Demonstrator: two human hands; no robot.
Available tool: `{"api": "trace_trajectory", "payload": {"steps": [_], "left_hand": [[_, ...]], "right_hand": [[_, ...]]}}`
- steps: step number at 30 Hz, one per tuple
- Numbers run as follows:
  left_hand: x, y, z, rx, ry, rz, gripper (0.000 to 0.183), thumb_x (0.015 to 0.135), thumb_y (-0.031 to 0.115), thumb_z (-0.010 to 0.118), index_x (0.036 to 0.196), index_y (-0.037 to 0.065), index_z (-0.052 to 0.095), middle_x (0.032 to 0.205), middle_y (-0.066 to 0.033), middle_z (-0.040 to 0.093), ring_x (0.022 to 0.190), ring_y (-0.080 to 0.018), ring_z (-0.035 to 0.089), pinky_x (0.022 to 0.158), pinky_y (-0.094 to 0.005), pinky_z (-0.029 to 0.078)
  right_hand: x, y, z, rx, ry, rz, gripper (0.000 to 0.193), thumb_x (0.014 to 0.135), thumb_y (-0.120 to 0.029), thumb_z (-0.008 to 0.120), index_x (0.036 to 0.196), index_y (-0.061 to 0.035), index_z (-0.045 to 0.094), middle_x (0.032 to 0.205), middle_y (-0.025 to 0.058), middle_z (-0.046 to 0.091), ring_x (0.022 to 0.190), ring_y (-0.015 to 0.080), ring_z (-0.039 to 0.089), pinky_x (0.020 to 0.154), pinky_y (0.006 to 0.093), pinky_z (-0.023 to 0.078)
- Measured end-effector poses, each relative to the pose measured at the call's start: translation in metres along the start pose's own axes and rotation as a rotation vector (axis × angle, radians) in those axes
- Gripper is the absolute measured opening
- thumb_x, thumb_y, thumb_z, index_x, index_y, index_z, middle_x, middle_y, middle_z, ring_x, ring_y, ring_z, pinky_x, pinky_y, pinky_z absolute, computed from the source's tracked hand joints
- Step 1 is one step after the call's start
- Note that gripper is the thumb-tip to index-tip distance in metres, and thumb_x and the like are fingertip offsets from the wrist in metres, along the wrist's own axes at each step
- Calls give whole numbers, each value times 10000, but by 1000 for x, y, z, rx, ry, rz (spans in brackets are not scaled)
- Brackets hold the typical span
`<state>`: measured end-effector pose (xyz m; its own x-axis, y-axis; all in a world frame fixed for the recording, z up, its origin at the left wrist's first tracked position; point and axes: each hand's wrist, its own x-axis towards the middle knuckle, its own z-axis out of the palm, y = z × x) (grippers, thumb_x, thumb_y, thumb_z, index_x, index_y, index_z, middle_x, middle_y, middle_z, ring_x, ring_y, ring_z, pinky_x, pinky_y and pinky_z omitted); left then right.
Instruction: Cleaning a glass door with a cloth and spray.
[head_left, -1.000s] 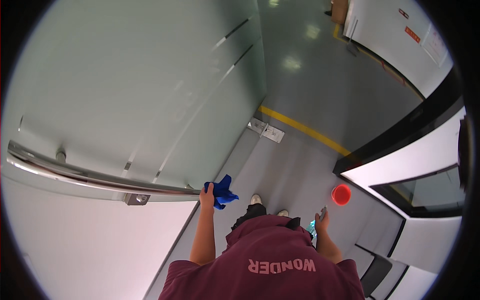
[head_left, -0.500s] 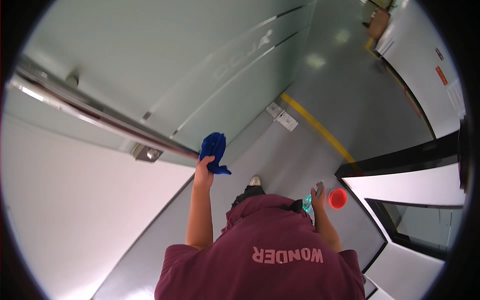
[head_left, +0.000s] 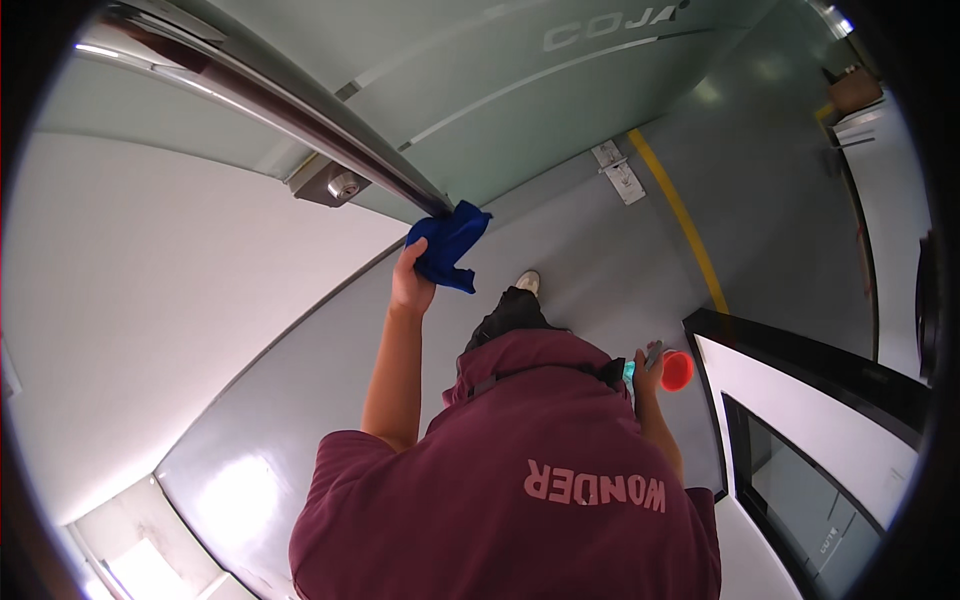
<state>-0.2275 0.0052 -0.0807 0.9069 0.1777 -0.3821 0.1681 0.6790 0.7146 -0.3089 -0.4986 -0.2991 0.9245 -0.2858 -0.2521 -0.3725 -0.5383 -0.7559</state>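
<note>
"What is closest?"
"The person's maroon shirt [head_left: 560, 430], seen from above. Ahead of it, the left hand [head_left: 412, 285] is clamped on a blue cloth [head_left: 447, 245], thumb on top, other fingers mostly hidden."
"Where is the cloth?"
"In that hand, spreading to its right and meeting the end of a long metal bar handle [head_left: 320, 137]. The bar slants up and left from the hand; a metal lock [head_left: 343, 187] sits below it."
"And the right hand [head_left: 649, 374]?"
"Lower, closed around a grey object [head_left: 654, 353]. A teal piece [head_left: 629, 373] shows just left of the hand; I cannot tell whether they join."
"Farther away?"
"A red bucket [head_left: 678, 371] on the floor, just right of that hand. Well beyond both hands: a metal floor plate [head_left: 620, 172], then a yellow stripe [head_left: 686, 222]."
</note>
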Motion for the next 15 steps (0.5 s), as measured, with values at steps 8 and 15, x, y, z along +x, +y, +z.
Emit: {"api": "trace_trajectory", "payload": {"steps": [8, 15], "left_hand": [[33, -32, -39, 89, 138, -210, 429, 847, 222, 573, 1202, -11, 511, 1118, -105, 615, 995, -216, 605, 825, -352, 487], [47, -75, -90, 160, 482, -193, 282, 830, 194, 627, 1043, 24, 551, 903, -84, 627, 805, -193, 628, 733, -323, 507]], "right_hand": [[24, -37, 15, 15, -7, -4, 474, 848, -191, 647, 1250, -5, 478, 1160, 132, 584, 962, 225, 613, 796, 322, 488], [26, -75, 34, -49, 123, -158, 450, 853, -169, 643, 1244, -27, 473, 1148, 132, 584, 934, 225, 610, 799, 327, 480]]}}
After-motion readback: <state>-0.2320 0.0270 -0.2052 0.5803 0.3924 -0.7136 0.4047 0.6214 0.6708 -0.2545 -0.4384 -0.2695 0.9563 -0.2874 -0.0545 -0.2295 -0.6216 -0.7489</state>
